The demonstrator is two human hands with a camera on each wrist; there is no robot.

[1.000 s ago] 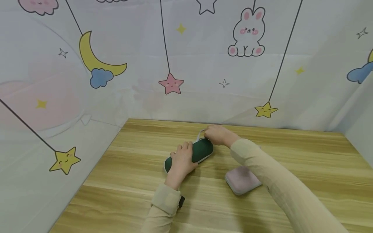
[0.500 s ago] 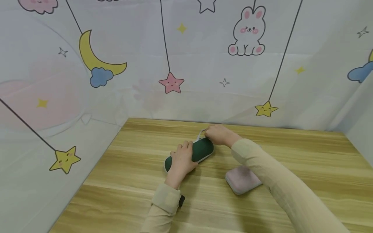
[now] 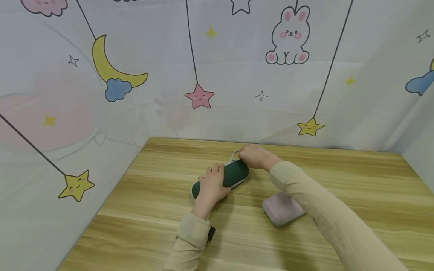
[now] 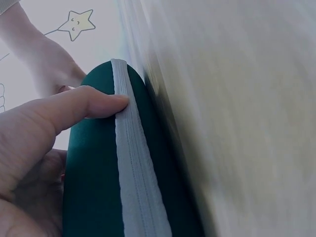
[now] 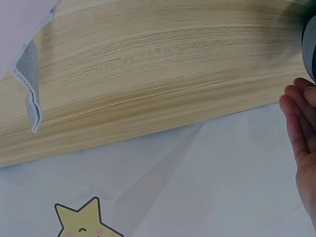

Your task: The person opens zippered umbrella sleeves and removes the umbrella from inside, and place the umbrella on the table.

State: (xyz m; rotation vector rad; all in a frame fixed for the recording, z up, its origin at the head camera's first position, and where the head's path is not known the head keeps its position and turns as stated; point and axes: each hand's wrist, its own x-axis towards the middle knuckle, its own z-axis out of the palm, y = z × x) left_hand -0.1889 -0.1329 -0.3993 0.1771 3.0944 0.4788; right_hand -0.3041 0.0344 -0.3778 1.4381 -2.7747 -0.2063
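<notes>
A long, round-ended green zip case (image 3: pixel 235 174) lies slantwise on the table in the head view. My left hand (image 3: pixel 211 186) grips it across the middle, fingers over its top. In the left wrist view, my thumb presses the whitish zipper band (image 4: pixel 136 163) along the near side. At the case's far right end, my right hand (image 3: pixel 255 156) pinches with curled fingers; the exact part between the fingertips is hidden. A thin white strap (image 3: pixel 233 155) arches from the case's back edge towards that hand. The right wrist view shows only those curled fingers (image 5: pixel 296 116) beside the case's tip.
A pink zip case (image 3: pixel 283 208) with a grey edge lies on the wooden table (image 3: pixel 152 226), partly under my right forearm. Its grey fabric tab (image 5: pixel 30 81) sticks out in the right wrist view. A patterned cloth (image 3: pixel 230 75) hangs behind the table.
Hardly anything differs: both hands keep their places on the green zip case, and the pink zip case stays put. The head view shifts very slightly.
</notes>
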